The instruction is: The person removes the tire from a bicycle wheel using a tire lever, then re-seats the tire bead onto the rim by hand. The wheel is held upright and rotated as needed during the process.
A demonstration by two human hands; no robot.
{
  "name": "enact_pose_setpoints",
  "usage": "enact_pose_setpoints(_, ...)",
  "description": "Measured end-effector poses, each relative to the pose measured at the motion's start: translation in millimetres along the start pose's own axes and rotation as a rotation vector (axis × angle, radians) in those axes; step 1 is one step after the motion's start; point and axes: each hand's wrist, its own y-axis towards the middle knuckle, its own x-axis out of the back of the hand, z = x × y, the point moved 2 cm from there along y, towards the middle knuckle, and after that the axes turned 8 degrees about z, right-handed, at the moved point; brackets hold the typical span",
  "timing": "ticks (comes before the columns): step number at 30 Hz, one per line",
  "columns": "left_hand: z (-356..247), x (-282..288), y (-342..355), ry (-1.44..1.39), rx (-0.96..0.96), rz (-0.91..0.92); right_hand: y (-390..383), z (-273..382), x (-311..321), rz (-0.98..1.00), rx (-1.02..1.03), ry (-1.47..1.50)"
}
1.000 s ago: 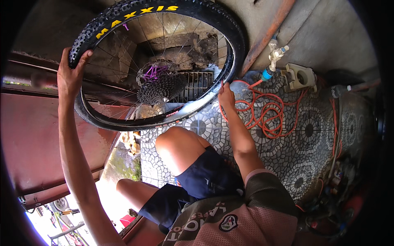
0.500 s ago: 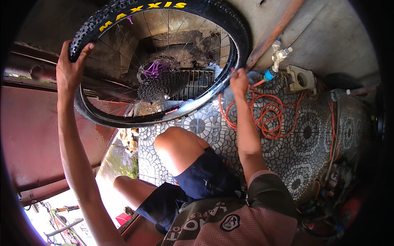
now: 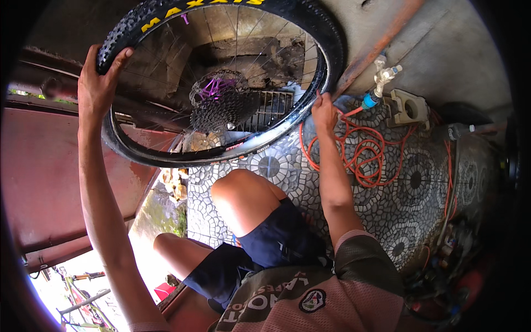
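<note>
A bicycle wheel [image 3: 221,83] with a knobby black tyre, thin spokes and a dark cassette on a purple hub [image 3: 221,105] is held up over a patterned tile floor. My left hand [image 3: 99,83] grips the tyre at its left side, thumb over the tread. My right hand [image 3: 325,110] holds the tyre and rim at the lower right. My bare knee [image 3: 243,193] is raised just below the wheel.
An orange hose [image 3: 359,149] lies coiled on the tiles [image 3: 409,199] to the right, running to a tap [image 3: 381,77] on the grey wall. A drain grate [image 3: 274,108] shows behind the spokes. A rust-red metal gate [image 3: 50,182] stands at left.
The wheel has moved up and to the right. My right hand slid along the rim toward the wall; my left hand kept its grip on the tyre.
</note>
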Motion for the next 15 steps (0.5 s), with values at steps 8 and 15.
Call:
enact_pose_setpoints(8, -3, -1, -3, 0.03, -0.04, -0.01, -67, -8, -113, 0.52, 0.01, -0.188)
enact_pose_setpoints(15, -7, -2, 0, -0.007, 0.006, 0.018, -77, -30, -146, 0.62, 0.165, -0.294)
